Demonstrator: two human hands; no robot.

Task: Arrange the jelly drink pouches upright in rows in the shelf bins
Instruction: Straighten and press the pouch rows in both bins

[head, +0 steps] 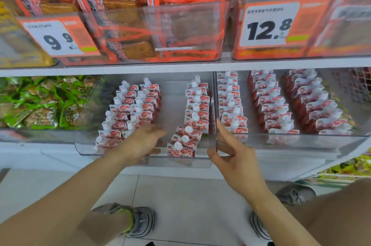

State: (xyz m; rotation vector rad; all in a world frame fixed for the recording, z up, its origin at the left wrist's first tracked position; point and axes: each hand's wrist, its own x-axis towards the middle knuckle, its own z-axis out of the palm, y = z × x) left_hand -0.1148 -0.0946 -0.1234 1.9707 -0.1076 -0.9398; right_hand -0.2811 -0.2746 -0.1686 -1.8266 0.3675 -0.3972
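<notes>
Most pouches (197, 105) stand in rows; an empty lane beyond the left hand (140, 142) remains. Both grips look loose, holding nothing; the right hand (230, 157) rests beside the bin (214, 93) divider.

A white shelf (180, 69) carried clear bins (140, 60) of orange snack packs along its front edge. The lower shelf (60, 157) held two clear bins (291, 141) of pouches and, toward its left end, one (40, 135) of green packs.
</notes>
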